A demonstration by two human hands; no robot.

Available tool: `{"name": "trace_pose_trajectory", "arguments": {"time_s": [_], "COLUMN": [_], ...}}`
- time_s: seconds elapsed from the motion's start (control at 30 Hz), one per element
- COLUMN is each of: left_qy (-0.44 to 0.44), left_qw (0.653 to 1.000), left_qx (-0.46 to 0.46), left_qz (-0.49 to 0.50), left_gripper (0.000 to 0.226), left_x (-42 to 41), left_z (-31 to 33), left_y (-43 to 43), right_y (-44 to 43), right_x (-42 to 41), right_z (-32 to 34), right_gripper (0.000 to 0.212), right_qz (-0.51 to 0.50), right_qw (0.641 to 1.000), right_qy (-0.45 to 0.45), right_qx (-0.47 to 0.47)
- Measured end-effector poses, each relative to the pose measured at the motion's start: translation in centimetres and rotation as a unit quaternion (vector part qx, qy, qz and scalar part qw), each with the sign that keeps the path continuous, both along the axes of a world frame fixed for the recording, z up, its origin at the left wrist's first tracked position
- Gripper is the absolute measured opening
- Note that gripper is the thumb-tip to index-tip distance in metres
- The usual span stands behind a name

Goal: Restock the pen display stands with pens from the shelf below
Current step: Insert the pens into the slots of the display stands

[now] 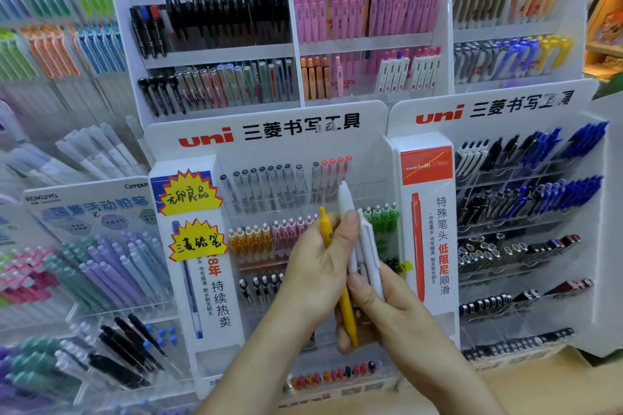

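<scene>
Two bare forearms come up from the bottom edge and meet in front of the shelving. The left hand curls its fingers round the upper part of a yellow pen, and its thumb presses against a small bunch of white pens just beside it. The right hand grips from below, with its thumb on the lower ends of the white pens and its fingertips curled in behind the yellow pen's lower end. All of these pens stand nearly upright, tips up, and the tallest white one reaches above the left thumb.

They are held in front of the middle uni stand, level with its second row. That row holds orange pens, pink pens and green pens. The row above holds grey-capped pens and a few red-capped pens. Yellow star labels with handwriting are stuck to the stand's left panel.

To the right is a second uni stand, its tiers filled with black, white and blue pens. To the left, a Kokuyo stand carries purple pens and teal ones. Taller white racks rise behind, filled with black, pink and orange pens. A wooden counter shows at the lower right.
</scene>
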State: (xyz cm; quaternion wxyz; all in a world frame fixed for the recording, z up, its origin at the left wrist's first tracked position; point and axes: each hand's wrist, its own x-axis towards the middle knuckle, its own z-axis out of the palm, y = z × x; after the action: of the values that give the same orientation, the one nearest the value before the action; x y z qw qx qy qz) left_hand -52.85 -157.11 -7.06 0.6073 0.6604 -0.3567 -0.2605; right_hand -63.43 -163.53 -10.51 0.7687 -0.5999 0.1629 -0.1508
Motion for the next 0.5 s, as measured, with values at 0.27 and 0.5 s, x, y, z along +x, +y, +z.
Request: {"name": "trace_pose_trajectory", "arguments": {"time_s": [0.27,0.5], "left_qy": [0.023,0.063], "left_qw": [0.995,0.991], "left_qx": [-0.058,-0.097], "left_qz": [0.072,0.068], "left_gripper": [0.040,0.009], "left_x": [1.8,5.9], "left_z": [-0.1,1.0], "left_y": [4.0,13.5], "right_y": [4.2,10.3], "right_x": [2.7,5.8], "right_z": [-0.3,0.5], "right_gripper": [0.033,0.027], "right_qz": [-0.087,-0.102], "right_qw": [0.996,0.993], "right_qy": [-0.008,-0.008], "right_qx": [0.013,-0.051]}}
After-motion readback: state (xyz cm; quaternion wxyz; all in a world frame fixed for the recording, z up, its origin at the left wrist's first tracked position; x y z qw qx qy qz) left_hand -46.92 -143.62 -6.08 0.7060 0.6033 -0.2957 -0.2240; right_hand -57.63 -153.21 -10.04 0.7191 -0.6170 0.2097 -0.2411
